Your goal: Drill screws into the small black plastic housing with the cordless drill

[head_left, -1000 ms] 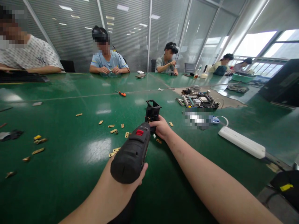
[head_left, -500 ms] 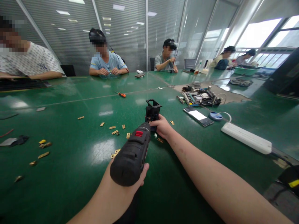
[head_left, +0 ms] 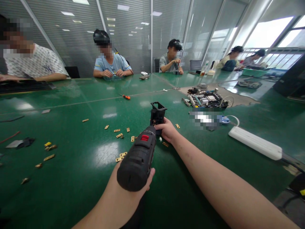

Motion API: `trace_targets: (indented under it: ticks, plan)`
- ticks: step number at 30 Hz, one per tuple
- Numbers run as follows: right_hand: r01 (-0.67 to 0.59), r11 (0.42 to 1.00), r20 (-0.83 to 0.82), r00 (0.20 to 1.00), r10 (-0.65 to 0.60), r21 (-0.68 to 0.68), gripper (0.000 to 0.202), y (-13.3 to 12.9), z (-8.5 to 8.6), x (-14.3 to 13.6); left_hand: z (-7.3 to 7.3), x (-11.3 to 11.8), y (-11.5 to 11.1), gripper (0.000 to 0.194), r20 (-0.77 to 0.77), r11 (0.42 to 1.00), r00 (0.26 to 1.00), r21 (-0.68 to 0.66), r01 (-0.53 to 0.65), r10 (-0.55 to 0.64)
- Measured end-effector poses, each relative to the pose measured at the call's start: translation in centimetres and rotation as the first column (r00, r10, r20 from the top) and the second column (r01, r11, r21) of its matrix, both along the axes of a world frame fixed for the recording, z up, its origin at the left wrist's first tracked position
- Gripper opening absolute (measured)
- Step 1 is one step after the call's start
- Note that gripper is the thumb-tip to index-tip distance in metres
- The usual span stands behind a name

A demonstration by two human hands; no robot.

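Note:
My left hand (head_left: 148, 182) is wrapped round the grip of a black cordless drill (head_left: 137, 160) with a red switch on top; the grip is mostly hidden below the drill body. The drill points away from me, its front end against or very near a black plastic housing (head_left: 157, 117). Closed on the lower right side of that housing is my right hand (head_left: 168, 129). The housing has an open frame at its top and small brassy parts inside. Where the drill tip meets it is hidden. Small brass plates (head_left: 119, 135) with holes lie on the table to the left.
An orange-handled screwdriver (head_left: 126, 97) lies farther back on the green table (head_left: 78, 140). To the right are a circuit board (head_left: 207, 98), a blurred phone-like object (head_left: 203, 119) and a white power strip (head_left: 254, 143). Several people sit across the table.
The whole view has shifted slightly, so everything sits a little farther right. Both hands keep their holds on the drill and the housing.

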State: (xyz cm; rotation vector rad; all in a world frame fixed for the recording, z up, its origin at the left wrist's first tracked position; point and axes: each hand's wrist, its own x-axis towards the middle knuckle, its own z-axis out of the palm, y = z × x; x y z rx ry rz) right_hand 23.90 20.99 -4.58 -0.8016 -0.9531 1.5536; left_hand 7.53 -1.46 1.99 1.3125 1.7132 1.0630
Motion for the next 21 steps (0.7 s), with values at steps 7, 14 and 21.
trace_targets:
  ticks: [7,14,21]
  plan:
    - [0.005,1.0,-0.01,1.0,-0.005,-0.015,0.045,-0.2,0.1,-0.2,0.3,0.2,0.0,0.038,0.135,0.998,0.99,-0.062,-0.019,0.027]
    - [0.005,0.999,-0.04,0.999,-0.007,-0.039,0.049,-0.3,0.4,-0.4,3.8,0.6,-0.1,0.016,0.063,0.997,0.996,-0.038,0.064,-0.062]
    - [0.022,0.999,-0.026,0.999,-0.022,-0.029,0.051,-0.2,0.1,-0.5,4.4,-0.4,-0.3,0.019,-0.009,0.981,0.983,-0.065,0.183,-0.184]
